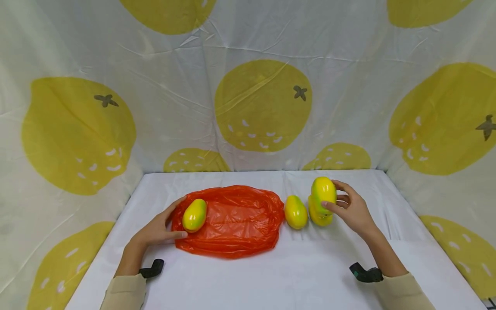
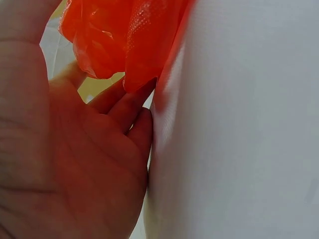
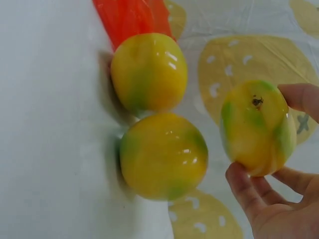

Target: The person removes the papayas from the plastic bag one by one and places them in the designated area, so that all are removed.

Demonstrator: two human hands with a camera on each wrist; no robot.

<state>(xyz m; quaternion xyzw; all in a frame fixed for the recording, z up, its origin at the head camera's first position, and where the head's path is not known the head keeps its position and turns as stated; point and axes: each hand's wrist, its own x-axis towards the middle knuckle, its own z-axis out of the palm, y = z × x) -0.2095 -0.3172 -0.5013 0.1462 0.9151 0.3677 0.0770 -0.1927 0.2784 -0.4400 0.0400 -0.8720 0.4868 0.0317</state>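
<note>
nearest: beige sleeves and black wrist mounts over the white tablecloth. left hand: fingers loosely spread, thumb well apart, nothing gripped; fingertips touch the left edge of the red plastic bag, spread out on the cloth. left-end mango sits between thumb and fingers without being held; cannot tell whether it is inside the bag's mouth or on top. judgement: light contact should do for steadying the film; a hard tug could roll that fruit. right hand: thumb and fingertips pinch the held mango, spread only to its width; the right wrist view shows it raised clear of the two loose mangoes. of these, the inner mango lies just beside the bag's right end, the outer mango beyond it to the right. skin looks glossy, probably slippery: best keep thumb opposite fingers, pressure even, and lift enough to avoid knocking either neighbour. farthest: lemon-print backdrop, creased, behind everything.
</note>
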